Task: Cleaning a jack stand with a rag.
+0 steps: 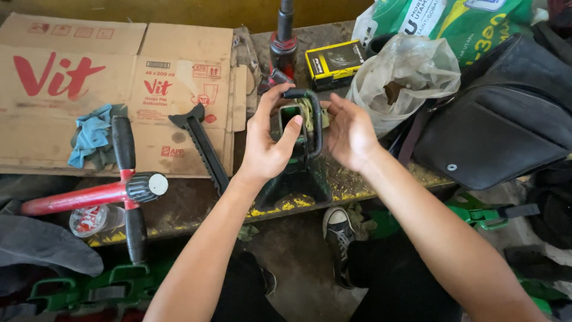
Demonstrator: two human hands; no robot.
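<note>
Both hands, L & R, grip green jack stand on worktop, mid-adjust w/ thumb in top slot; next likely needs steady hold.

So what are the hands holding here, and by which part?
Both hands grip the top of a green jack stand: left hand on its left side, thumb over the opening; right hand on the right, beside the black handle.

Two bare hands: the left hand and the right hand. Between their fingers stands one green jack stand. Left of the fingers lie one toothed black post, one blue rag and one flattened cardboard box. Above the fingers sits one yellow-and-black carton; right of them, one clear plastic bag and one black bag.
</note>
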